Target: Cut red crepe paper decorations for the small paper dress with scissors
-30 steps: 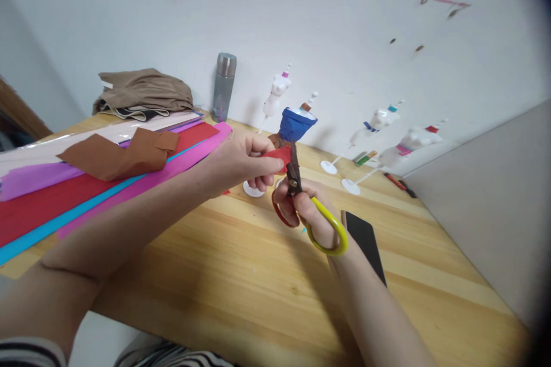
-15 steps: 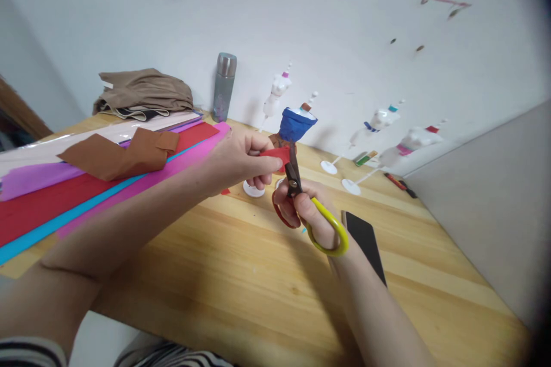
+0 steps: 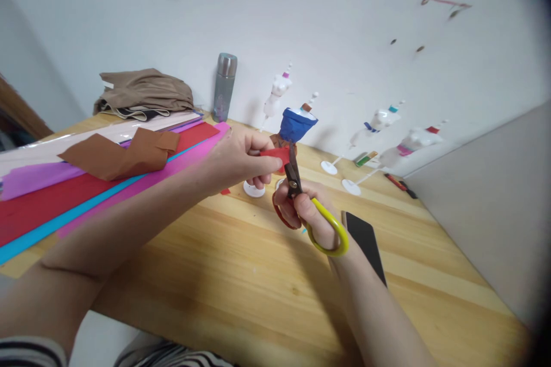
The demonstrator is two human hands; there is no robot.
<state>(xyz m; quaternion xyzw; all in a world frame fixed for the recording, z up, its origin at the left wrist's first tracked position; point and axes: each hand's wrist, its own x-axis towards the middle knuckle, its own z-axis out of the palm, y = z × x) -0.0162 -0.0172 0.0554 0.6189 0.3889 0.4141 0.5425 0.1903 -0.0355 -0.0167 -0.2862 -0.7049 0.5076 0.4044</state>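
My left hand pinches a small red piece of paper between thumb and fingers. My right hand grips a pair of scissors with one yellow and one red handle loop; its dark blades point up and meet the right end of the red paper. Just behind the blades stands a small white mannequin dressed in blue crepe paper, with brown paper below the blue. The lower part of that mannequin is partly hidden by my hands.
Left lie coloured paper sheets, a brown paper piece and folded brown cloth. A flask stands by the wall. Further mannequins stand at the back, some on the right. A black phone lies beside my right wrist.
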